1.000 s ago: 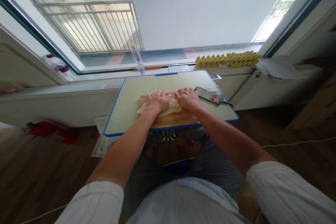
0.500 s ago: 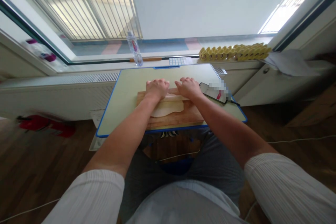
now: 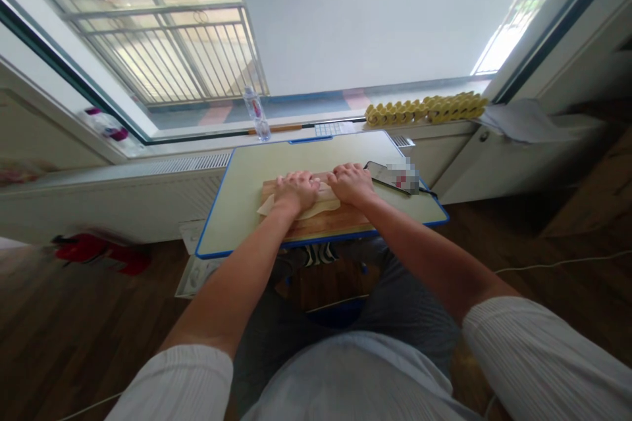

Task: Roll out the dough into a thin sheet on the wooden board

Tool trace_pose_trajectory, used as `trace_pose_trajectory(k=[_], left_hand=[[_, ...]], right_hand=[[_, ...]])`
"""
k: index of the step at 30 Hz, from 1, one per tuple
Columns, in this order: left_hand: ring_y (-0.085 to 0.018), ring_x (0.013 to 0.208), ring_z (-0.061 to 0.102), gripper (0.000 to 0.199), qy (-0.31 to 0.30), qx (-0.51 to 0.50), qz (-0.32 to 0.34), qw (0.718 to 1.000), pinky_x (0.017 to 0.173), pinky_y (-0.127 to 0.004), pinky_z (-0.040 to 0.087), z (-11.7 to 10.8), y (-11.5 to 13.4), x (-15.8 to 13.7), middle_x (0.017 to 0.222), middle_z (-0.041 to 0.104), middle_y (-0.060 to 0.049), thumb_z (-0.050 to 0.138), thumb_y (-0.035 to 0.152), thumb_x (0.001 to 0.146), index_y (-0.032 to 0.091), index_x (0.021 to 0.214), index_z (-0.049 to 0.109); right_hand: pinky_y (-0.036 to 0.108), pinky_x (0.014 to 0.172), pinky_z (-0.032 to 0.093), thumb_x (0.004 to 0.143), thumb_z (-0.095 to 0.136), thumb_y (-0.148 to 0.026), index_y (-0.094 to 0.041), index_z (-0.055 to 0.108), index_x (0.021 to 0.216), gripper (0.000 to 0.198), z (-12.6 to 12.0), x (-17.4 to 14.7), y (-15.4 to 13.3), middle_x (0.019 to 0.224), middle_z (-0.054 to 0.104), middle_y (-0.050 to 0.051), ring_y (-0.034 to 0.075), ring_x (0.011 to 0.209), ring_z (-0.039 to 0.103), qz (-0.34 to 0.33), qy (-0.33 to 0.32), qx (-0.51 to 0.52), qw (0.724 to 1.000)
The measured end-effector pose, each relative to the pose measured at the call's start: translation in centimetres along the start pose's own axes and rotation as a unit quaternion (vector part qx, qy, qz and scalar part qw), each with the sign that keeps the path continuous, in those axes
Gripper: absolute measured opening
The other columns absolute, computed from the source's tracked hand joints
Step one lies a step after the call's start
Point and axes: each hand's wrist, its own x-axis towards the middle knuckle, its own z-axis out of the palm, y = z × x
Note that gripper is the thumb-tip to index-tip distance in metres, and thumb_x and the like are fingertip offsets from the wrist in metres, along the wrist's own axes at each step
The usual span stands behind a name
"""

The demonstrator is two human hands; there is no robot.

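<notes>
My left hand (image 3: pixel 297 191) is curled over a wooden rolling pin (image 3: pixel 324 193), and my right hand (image 3: pixel 351 183) grips it a little farther along. Only a short stretch of the pin shows between the two hands; my palms and fingers cover the rest. Under it lies a flat, pale sheet of dough (image 3: pixel 323 208) with a wavy edge. The dough is spread on a wooden cutting board (image 3: pixel 320 227) near the table's front edge.
The small table (image 3: pixel 224 210) has a blue rim. A phone (image 3: pixel 388 177) with a cable lies right of the board. On the windowsill stand a clear bottle (image 3: pixel 257 115) and a yellow egg-tray-like strip (image 3: pixel 424 109). A red object (image 3: pixel 101 253) rests on the floor at left.
My hands have pulled the rolling pin slightly toward me over the dough, and less of the dough's front part shows. The camera view has tilted up a little.
</notes>
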Motion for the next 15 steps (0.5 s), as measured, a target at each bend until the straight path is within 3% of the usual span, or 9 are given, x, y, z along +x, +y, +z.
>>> trace_pose_trajectory(k=[7,15], left_hand=[[-0.032,0.118,0.067,0.050,0.015,-0.005,0.006,1.000,0.102,-0.049,0.045,-0.1,-0.6,2.9,0.125,0.075,-0.014,0.033,0.048,0.104,0.022,0.114,0.074],[-0.033,0.106,0.073,0.054,0.018,-0.004,-0.017,1.000,0.095,-0.048,0.051,0.0,-1.1,6.6,0.110,0.079,-0.018,0.031,0.045,0.103,0.019,0.108,0.078]], right_hand=[[0.048,0.105,0.045,0.101,0.042,-0.055,-0.018,0.073,0.125,0.053,0.8,3.7,0.5,0.135,0.069,0.019,0.035,0.126,0.060,0.018,-0.038,0.004,0.999],[0.038,0.101,0.047,0.102,0.044,-0.050,-0.018,0.074,0.125,0.049,1.5,7.2,0.6,0.128,0.074,0.018,0.029,0.118,0.067,0.015,-0.024,0.010,1.000]])
